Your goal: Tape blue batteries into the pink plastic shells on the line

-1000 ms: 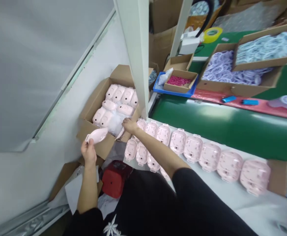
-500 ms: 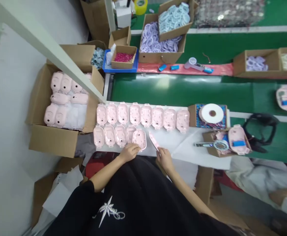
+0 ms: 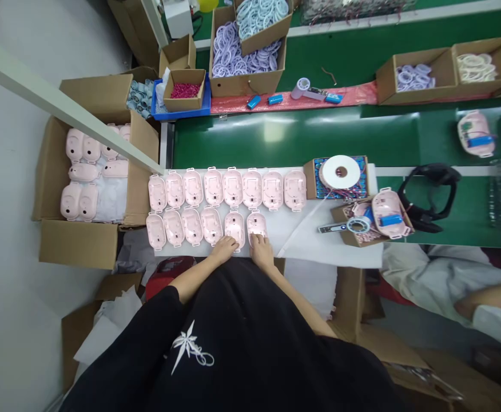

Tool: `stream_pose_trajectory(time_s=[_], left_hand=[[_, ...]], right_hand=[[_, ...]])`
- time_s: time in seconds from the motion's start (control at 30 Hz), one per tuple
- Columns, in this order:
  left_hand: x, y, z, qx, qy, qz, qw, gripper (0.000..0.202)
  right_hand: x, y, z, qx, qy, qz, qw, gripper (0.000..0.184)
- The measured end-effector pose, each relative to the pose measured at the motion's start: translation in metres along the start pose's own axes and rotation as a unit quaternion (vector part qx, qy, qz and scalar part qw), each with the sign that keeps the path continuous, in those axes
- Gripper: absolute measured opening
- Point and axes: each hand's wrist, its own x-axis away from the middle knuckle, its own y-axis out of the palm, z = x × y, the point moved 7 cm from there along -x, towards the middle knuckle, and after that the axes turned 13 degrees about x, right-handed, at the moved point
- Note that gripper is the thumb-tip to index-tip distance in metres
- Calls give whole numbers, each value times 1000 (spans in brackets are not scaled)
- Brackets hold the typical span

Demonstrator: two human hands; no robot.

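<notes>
Two rows of pink plastic shells (image 3: 225, 189) lie on a white sheet (image 3: 319, 246) at the near table edge. My left hand (image 3: 223, 250) rests its fingers on the near end of one front-row pink shell (image 3: 234, 226). Beside it, my right hand (image 3: 262, 253) lies with fingers stretched over the last front-row pink shell (image 3: 257, 223). The fingers of both hands lie flat and grip nothing. My black sleeves and top fill the bottom of the view.
An open cardboard box of pink shells (image 3: 47, 194) stands on the left. A green conveyor (image 3: 297, 143) runs behind the sheet, with boxes of rings (image 3: 242, 51) beyond. A white tape roll (image 3: 341, 170) sits to the right. Another person's arm (image 3: 477, 297) shows at far right.
I have turned from the box to the table. Both hands carried pink shells over and laid them down at the right end of the front row.
</notes>
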Motion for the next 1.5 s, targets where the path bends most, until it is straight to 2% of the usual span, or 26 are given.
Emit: stream_pose_trajectory(time_s=[0.1,0.2,0.27,0.37,0.5,0.57,0.63,0.7,0.8,0.87,0.93,1.03,1.1,1.2,1.27,1.33,1.43,1.5], left_hand=[[1,-2,7,-9,46,-32,998,20],[-4,-11,14,-11,105,-66,992,21],[-11,-23,13,-17,133,-82,988,24],[-30,-49,1,-41,139,-93,985,23],[-61,-83,-15,-88,105,-84,987,23],[-70,-90,-14,-107,87,-82,987,24],[-69,-90,-8,-116,81,-94,985,23],[-61,-85,1,-116,89,-117,982,22],[-50,-78,8,-103,107,-152,977,21],[-52,-79,4,-94,109,-166,976,21],[-62,-82,-5,-87,101,-174,976,23],[-85,-89,-21,-82,79,-173,978,26],[-98,-93,-26,-84,61,-159,982,27],[-105,-92,-21,-96,19,-101,990,36],[-99,-82,-11,-101,-11,-59,993,46],[-86,-66,0,-99,-33,-36,994,54],[-65,-46,5,-89,-53,-31,994,58],[-56,-42,1,-82,-58,-36,994,56]], right_hand=[[10,2,22,-13,58,18,998,48],[29,0,70,-48,180,77,979,38],[42,-2,103,-80,233,123,961,36],[52,-7,144,-130,242,155,949,40],[56,-12,180,-156,246,131,948,44],[58,-12,189,-160,259,94,948,46],[63,-11,195,-185,278,59,941,49],[71,-12,196,-243,275,53,929,52],[81,-17,189,-344,230,87,906,58],[83,-19,187,-368,229,113,894,59],[75,-20,184,-351,236,141,895,54],[39,-24,167,-310,179,176,917,34],[5,-24,151,-303,119,165,931,25],[-43,-19,123,-292,51,99,950,36],[-65,-14,103,-279,16,50,959,41],[-78,-12,86,-269,-5,28,963,42],[-85,-11,70,-263,1,35,964,41],[-88,-11,65,-260,18,40,965,40]])
